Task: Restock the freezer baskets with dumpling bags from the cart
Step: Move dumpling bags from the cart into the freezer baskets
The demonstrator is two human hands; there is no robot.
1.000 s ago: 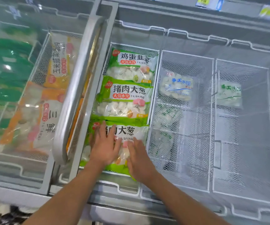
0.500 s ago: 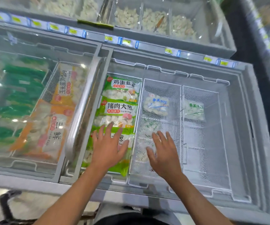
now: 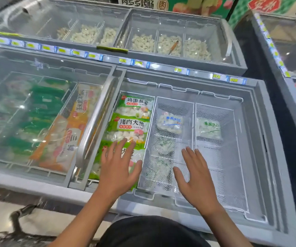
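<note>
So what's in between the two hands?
In the head view, the white wire wall between two freezer baskets runs between the left hand and right hand. Past it lies the middle basket's mesh floor.

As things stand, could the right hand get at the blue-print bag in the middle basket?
Probably yes: the right hand hovers open over that basket, lid slid aside, nothing covering the bag.

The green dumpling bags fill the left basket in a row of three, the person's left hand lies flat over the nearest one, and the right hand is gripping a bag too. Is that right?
Not quite. In the head view the right hand holds nothing: its fingers are spread open above the middle basket. The rest stands: three green dumpling bags fill the left basket, and the left hand lies flat over the nearest.
</note>
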